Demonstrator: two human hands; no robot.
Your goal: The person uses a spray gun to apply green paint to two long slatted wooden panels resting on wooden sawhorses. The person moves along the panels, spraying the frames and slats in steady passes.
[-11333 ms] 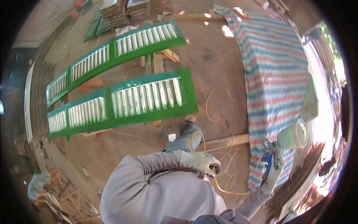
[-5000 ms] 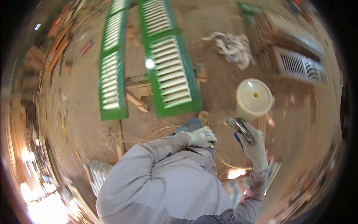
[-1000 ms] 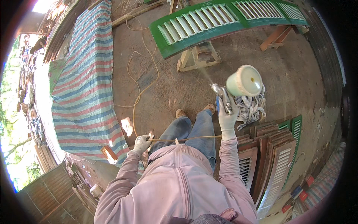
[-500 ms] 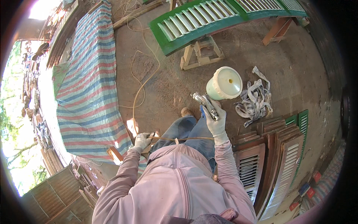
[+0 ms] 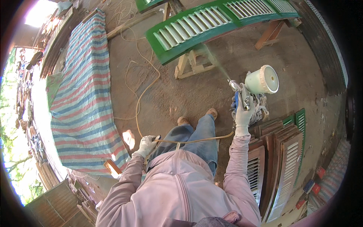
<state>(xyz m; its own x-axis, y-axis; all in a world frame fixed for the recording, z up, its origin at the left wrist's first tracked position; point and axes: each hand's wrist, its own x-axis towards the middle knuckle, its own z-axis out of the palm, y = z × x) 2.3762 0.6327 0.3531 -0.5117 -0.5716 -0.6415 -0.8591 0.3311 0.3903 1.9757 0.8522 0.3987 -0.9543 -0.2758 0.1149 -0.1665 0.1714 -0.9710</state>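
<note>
My right hand [image 5: 242,113], in a pale work glove, is closed round a metal spray gun [image 5: 235,86]. A whitish-green paint cup [image 5: 258,81] sits on the gun, its round lid facing up and right. From the nozzle a thin pale-green mist [image 5: 216,61] streams up and left toward the near edge of a green louvred shutter [image 5: 211,34]. My left hand [image 5: 146,146], gloved too, is closed on a tan air hose [image 5: 189,142]. The hose spans in front of my waist toward the gun. Its slack loops over the floor at left.
Wooden trestles [image 5: 192,68] hold up the shutter. Grey rags [image 5: 260,108] lie on the ground behind the gun. Brown louvred shutters [image 5: 278,151] are stacked at right. A striped tarp [image 5: 83,106] covers a long pile at left. A wooden block [image 5: 112,167] lies near my left forearm.
My right hand has moved right and slightly forward with the spray gun, and the cup has swung right. Mist now leaves the nozzle. My left hand keeps its hold on the hose.
</note>
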